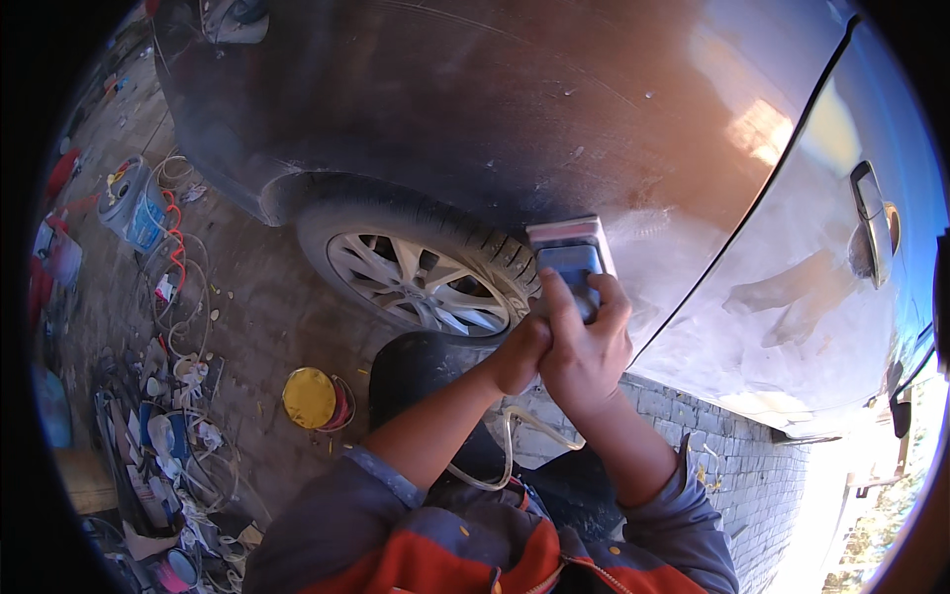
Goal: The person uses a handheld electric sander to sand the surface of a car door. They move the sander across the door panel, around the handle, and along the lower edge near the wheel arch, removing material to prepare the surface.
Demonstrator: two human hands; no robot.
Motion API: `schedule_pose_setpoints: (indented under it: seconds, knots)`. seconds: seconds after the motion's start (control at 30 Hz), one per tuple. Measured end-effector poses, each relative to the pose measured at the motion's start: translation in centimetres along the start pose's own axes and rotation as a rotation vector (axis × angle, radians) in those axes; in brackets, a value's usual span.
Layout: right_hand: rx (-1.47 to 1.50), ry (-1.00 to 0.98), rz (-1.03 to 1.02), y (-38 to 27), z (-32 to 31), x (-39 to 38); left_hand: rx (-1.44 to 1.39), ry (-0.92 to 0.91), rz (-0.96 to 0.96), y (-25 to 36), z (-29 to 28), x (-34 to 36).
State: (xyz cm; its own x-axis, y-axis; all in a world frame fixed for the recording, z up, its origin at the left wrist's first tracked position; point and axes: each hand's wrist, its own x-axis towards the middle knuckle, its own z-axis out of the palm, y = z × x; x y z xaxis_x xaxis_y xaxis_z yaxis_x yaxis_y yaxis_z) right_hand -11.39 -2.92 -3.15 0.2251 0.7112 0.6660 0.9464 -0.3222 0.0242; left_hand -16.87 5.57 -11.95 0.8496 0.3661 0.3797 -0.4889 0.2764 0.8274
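Observation:
A dusty dark car body fills the upper half, with a pale, scuffed patch (633, 233) beside the wheel arch. Flat against the panel, just right of the tyre, sits an air sander (569, 259) with a rectangular pad. My right hand (591, 356) is closed over its body, index finger stretched along the top. Tight beside it, my left hand (522, 356) is closed around the sander's rear end; most of its fingers are hidden. A pale hose (510, 436) loops below my hands. The silver-spoked wheel (421, 282) is left of the sander.
A yellow-lidded can (309, 398) stands on the paving near my left forearm. Farther left are a bucket (134, 210), a coiled orange hose (176, 233) and a heap of scraps (163, 445). The car door (782, 287), whitish with dust, lies to the right.

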Motion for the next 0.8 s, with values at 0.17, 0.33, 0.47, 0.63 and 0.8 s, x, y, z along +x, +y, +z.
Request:
schedule_pose_setpoints:
  seconds: [0.17,0.33,0.47,0.63,0.8]
  knots:
    - [-0.086,-0.067,-0.112,-0.8,1.7,-1.3,-0.041,-0.012,-0.013,-3.0,-0.8,-2.4]
    - [-0.101,-0.062,-0.096,-0.5,1.6,-1.7,-0.147,0.01,-0.095,-4.0,-0.4,-2.7]
    - [-0.122,-0.065,-0.13,-1.0,1.6,-0.9,-0.017,-0.086,-0.085,-3.5,-1.6,-2.4]
    - [-0.087,-0.089,-0.071,-0.6,0.9,-1.4,-0.037,0.001,-0.019,-2.5,0.1,-2.3]
    - [-0.103,-0.035,-0.134,-0.7,1.4,-0.2,-0.026,-0.066,-0.033,-2.7,-1.3,-2.1]
